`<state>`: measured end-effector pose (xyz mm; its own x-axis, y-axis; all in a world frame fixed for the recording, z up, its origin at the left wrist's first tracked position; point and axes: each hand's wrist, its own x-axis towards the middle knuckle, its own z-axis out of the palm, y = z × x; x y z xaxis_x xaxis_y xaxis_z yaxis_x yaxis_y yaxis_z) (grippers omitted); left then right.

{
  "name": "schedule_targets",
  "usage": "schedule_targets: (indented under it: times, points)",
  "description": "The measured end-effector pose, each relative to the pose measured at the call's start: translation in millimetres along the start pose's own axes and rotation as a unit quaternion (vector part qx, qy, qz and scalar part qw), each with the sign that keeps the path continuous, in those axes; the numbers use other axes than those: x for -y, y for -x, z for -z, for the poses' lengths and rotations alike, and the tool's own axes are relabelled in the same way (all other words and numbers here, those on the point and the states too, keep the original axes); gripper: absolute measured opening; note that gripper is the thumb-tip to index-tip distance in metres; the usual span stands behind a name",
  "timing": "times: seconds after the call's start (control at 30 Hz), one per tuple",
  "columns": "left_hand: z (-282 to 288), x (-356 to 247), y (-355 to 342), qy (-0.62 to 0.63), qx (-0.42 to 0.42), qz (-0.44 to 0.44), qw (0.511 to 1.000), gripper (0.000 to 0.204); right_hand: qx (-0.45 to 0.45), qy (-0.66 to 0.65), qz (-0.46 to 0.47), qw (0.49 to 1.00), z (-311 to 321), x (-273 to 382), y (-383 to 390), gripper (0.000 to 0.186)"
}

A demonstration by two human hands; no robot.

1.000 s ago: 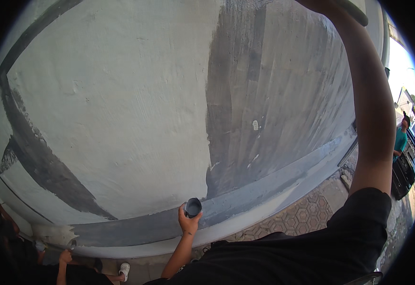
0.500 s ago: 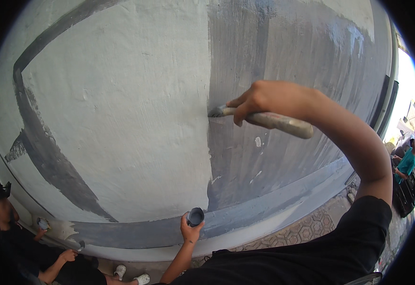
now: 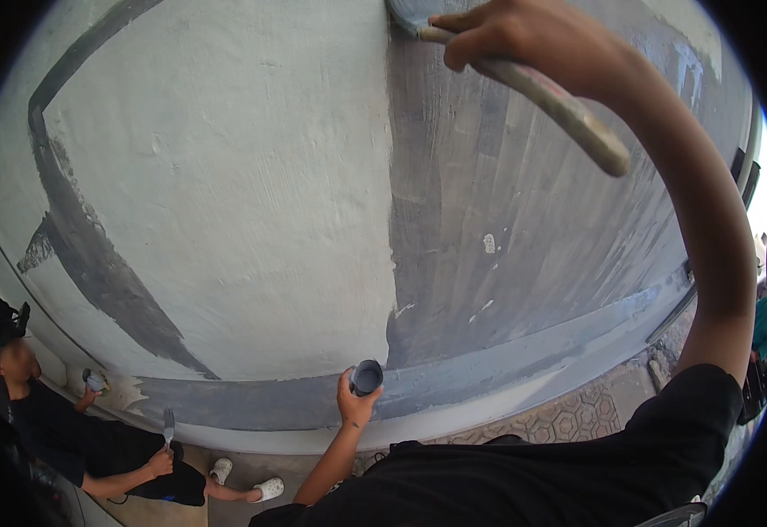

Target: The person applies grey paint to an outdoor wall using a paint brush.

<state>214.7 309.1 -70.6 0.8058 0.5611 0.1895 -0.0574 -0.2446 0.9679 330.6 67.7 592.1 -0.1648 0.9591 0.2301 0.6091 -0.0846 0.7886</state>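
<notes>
My right hand [image 3: 515, 39] grips a long wooden paintbrush [image 3: 576, 119] near the top of the view. Its bristles [image 3: 408, 13] sit against the wall at the border between pale paint [image 3: 243, 176] and streaky grey paint [image 3: 524, 193]. Low in the middle, my left hand [image 3: 354, 402] is wrapped round a small cup of dark grey paint [image 3: 367, 376], held in front of the grey band along the wall's base.
At lower left a co-worker [image 3: 85, 439] in black holds a brush [image 3: 169, 426] and a small container [image 3: 95, 381]. Patterned paving [image 3: 568, 413] runs below the wall. A person in teal [image 3: 763, 325] is partly visible at the far right.
My right hand came down from the top edge to mid-wall, then moved back up along the paint border. The co-worker at lower left now shows more fully, with brush upright.
</notes>
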Motion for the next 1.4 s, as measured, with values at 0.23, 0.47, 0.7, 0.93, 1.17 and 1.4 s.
schedule_targets:
  times: [0.23, 0.47, 0.7, 0.93, 1.17, 1.4]
  points:
    - [-8.8, 5.6, 0.9, -0.038, 0.008, -0.017, 0.999, 0.081, 0.126, -0.212, 0.02, 0.969, -85.6, 141.4, 38.2, 0.019]
    - [-14.3, 1.8, 1.1, -0.004, 0.013, -0.003, 1.0, 0.081, -0.025, -0.213, -0.037, 0.976, -52.5, 32.5, -2.6, 0.014]
    - [-20.1, -1.6, 3.1, -0.018, 0.002, -0.034, 0.999, 0.08, -0.128, 0.086, -0.079, 0.985, 55.5, -23.7, -20.2, 0.009]
    - [-5.8, -45.7, 15.8, -0.007, 0.005, -0.044, 0.999, 0.079, -0.06, 0.029, 0.03, 0.997, -86.0, 105.3, 13.9, 0.006]
    - [18.1, -68.1, -5.4, -0.018, -0.001, -0.059, 0.998, 0.075, -0.06, -0.446, -0.087, 0.889, -154.0, 240.5, 51.4, 0.015]
    - [51.6, -64.9, -19.4, -0.055, 0.006, -0.129, 0.99, 0.079, -0.05, -0.679, -0.205, 0.703, -186.8, 321.0, 18.6, 0.02]
